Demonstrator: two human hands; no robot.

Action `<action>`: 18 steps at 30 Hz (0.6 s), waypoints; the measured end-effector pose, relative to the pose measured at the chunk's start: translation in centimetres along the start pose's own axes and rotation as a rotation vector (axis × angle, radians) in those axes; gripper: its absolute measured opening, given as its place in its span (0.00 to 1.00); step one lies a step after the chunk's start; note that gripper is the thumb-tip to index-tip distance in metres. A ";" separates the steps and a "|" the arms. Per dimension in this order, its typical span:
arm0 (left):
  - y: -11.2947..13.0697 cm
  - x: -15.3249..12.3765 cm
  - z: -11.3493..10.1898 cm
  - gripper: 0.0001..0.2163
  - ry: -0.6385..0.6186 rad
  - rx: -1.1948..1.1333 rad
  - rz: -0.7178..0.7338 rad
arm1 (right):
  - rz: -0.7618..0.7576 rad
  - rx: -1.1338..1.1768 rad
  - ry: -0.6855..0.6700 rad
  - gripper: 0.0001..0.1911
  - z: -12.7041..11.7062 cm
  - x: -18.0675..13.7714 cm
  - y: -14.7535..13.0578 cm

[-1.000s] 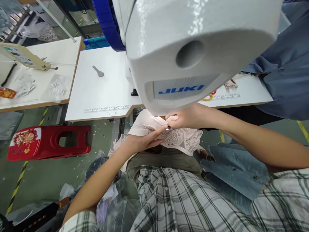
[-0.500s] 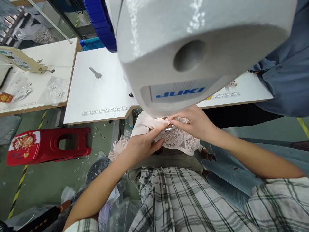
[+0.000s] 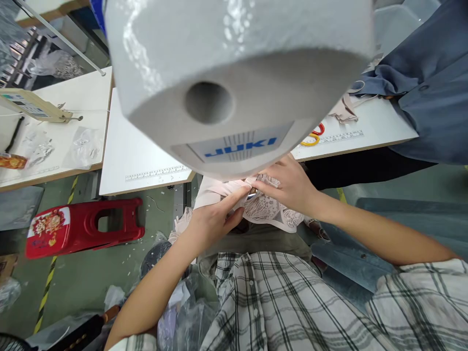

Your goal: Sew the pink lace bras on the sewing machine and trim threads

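A pale pink lace bra (image 3: 261, 208) hangs over my lap at the front edge of the sewing table. My left hand (image 3: 216, 214) pinches its smooth fabric from the left, thumb beneath and fingers on top. From the right, my right hand (image 3: 287, 183) grips the same piece, its fingertips close to the left ones. A small shiny metal piece, too hidden to name, shows between the hands. Just above them looms the grey JUKI sewing machine head (image 3: 234, 107), which covers the needle area.
Scissors with red and yellow handles (image 3: 310, 140) lie on the table right of the machine, near pink fabric pieces (image 3: 343, 109). A co-worker's blue sleeve (image 3: 395, 73) is at the right. A red plastic stool (image 3: 84, 226) stands on the floor at left.
My view has shifted, so the machine head appears further left and the scissors now show. Both hands keep their hold on the bra, with the right fingers slightly changed in pose.
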State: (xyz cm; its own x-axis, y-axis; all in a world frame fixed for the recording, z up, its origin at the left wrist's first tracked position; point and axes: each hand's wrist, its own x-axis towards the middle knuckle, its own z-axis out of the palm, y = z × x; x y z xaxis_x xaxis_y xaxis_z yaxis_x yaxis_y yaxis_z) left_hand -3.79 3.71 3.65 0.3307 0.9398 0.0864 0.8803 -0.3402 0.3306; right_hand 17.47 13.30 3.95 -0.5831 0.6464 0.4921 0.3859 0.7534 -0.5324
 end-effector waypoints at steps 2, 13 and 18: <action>0.1 -0.2 -0.3 0.22 -0.045 -0.010 -0.030 | -0.130 -0.058 0.099 0.10 0.6 -0.9 0.2; -1.8 -0.2 -1.7 0.19 -0.041 0.042 0.155 | -0.072 -0.086 0.066 0.13 0.6 -1.6 -0.1; 0.2 -0.4 -0.9 0.21 -0.027 0.009 0.031 | 0.435 0.513 0.013 0.13 1.8 -1.8 0.6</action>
State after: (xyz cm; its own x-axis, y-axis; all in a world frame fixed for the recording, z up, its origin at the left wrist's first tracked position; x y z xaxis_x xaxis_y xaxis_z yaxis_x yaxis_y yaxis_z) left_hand -4.10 3.32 4.55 0.3672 0.9274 0.0708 0.8724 -0.3698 0.3197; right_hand 17.50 12.32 1.54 -0.4414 0.8820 0.1652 0.1935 0.2734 -0.9423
